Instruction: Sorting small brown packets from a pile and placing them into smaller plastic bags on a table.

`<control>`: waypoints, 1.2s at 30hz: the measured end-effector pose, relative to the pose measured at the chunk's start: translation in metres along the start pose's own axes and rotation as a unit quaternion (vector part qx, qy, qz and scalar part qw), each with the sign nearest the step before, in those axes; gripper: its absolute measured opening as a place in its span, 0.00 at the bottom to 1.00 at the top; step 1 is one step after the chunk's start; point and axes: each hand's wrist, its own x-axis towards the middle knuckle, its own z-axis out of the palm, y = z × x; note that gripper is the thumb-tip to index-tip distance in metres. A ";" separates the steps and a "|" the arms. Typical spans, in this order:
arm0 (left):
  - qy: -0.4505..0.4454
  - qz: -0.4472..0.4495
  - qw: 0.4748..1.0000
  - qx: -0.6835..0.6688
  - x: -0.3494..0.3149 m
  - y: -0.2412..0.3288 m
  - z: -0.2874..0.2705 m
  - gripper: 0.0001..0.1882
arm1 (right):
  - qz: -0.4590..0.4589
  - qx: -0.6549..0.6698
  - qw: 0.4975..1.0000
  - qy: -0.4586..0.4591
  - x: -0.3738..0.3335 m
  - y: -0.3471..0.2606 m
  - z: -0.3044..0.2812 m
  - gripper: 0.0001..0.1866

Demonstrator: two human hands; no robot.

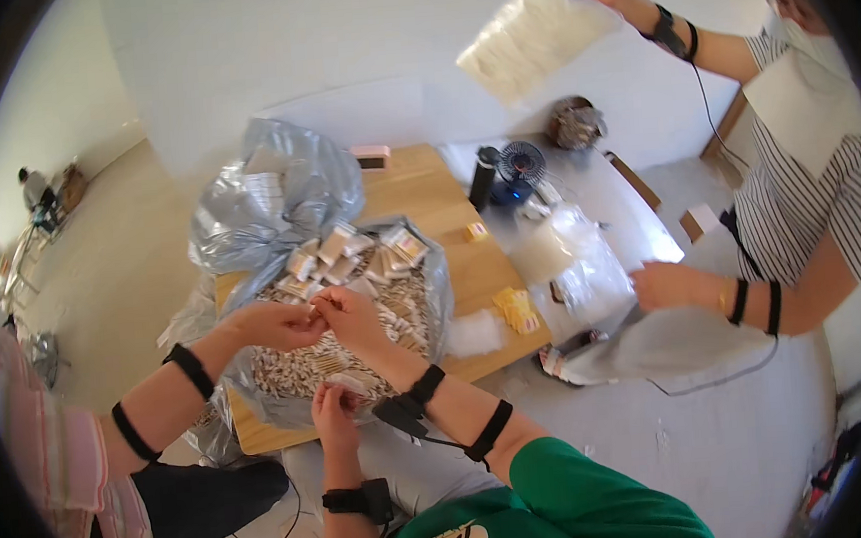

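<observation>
A grey plastic bag [438, 286], opened wide, holds a heap of small short pale-and-brown sticks [303, 364], with small white packets [336, 250] on top at the far side. At the bag's near edge my left hand [335, 418] is closed on a small whitish packet [357, 383]. Over the heap, my right hand [355, 323] reaches forward, fingers pinched together. Its fingertips meet the hand [274, 324] of a co-worker on the left; whatever lies between them is too small to make out.
A knotted grey bag [278, 194] stands behind, on the wooden table [464, 257]. Yellow packets [517, 310] lie at the table's right edge. Beyond are a small fan [522, 164], a black bottle [484, 177] and clear plastic bags [583, 269]. A right-hand co-worker raises a clear bag [535, 41].
</observation>
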 end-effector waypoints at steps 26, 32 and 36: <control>-0.027 -0.017 0.999 0.033 -0.006 -0.011 0.039 0.04 | 0.059 -0.305 0.915 0.258 -0.159 0.227 -0.470 0.08; -0.022 -0.015 0.999 0.042 -0.010 -0.010 0.034 0.03 | 0.189 0.199 0.857 0.437 -0.150 0.192 -0.434 0.14; -0.032 -0.020 0.998 0.041 -0.007 -0.013 0.038 0.02 | 0.171 0.122 0.861 0.462 -0.163 0.164 -0.417 0.14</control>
